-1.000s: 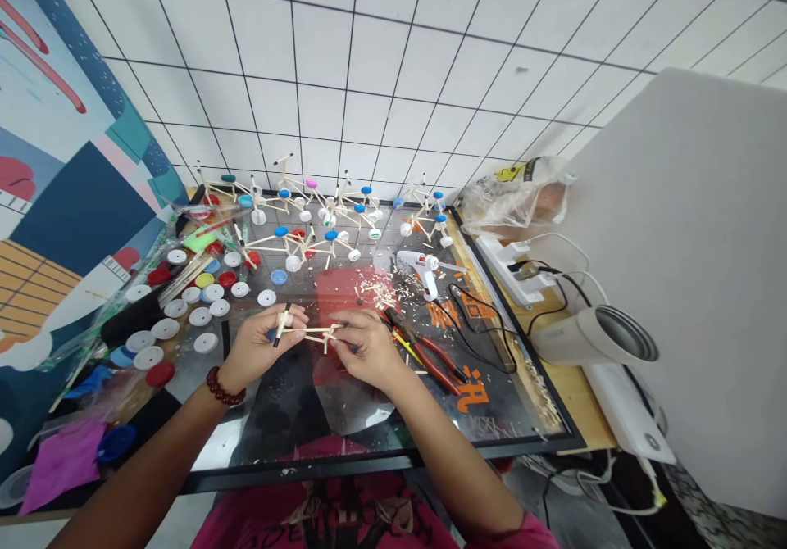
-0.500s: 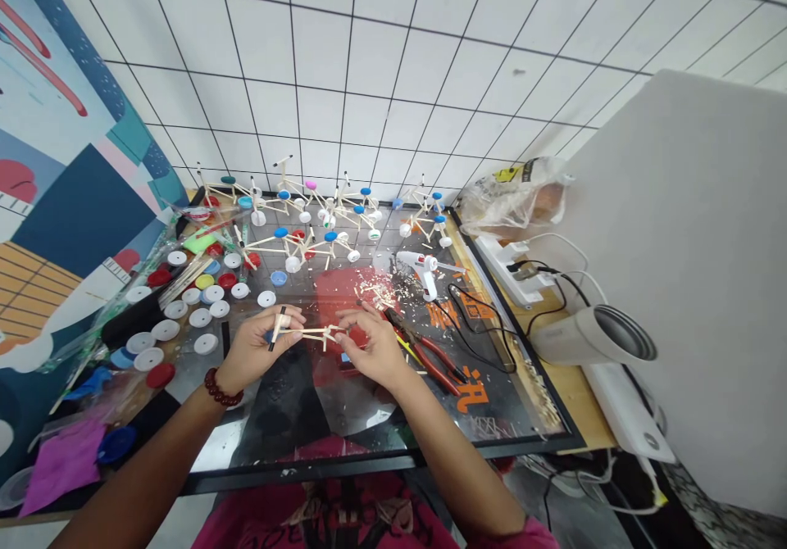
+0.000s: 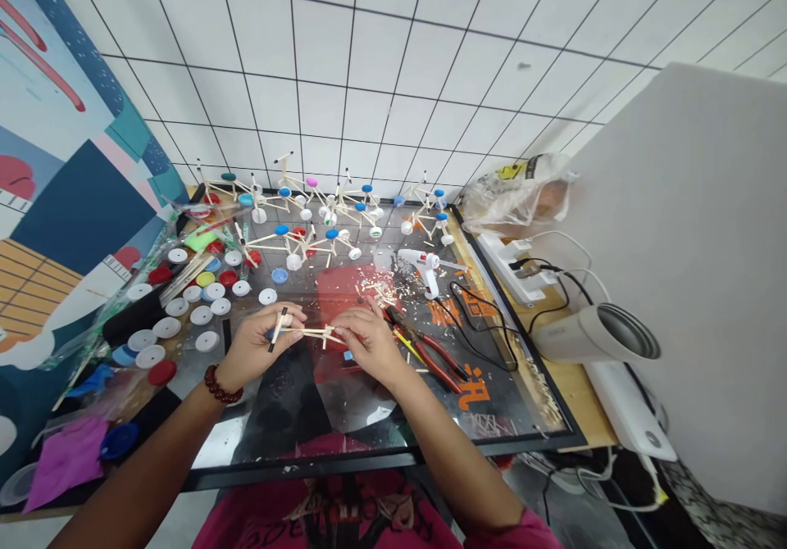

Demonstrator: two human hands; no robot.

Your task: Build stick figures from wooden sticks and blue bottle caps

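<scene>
Between my two hands, over the dark glossy board, is a small frame of pale wooden sticks [image 3: 316, 333]. My left hand [image 3: 258, 338] grips its left end, where a crosspiece with black tips [image 3: 279, 329] sticks up past the fingers. At the other end my right hand [image 3: 367, 338] pinches the sticks between thumb and fingers. Just right of that hand lie red-handled pliers [image 3: 434, 360] beside a yellow strip [image 3: 406, 344]. A white glue gun [image 3: 423, 269] rests farther back, near scattered wood chips [image 3: 378, 287].
Several stick bicycle models with bottle-cap wheels [image 3: 293, 242] stand along the tiled wall. Loose white caps [image 3: 201, 315] cover the left side. At right are a power strip [image 3: 507, 270], a grey-white cup [image 3: 593, 336] and a clear plastic bag [image 3: 516, 192]. The glue gun's black cord [image 3: 485, 328] loops across the board.
My right hand's fingers have drawn closer together on the right end of the stick frame. My left hand keeps its hold, and the view has shifted slightly.
</scene>
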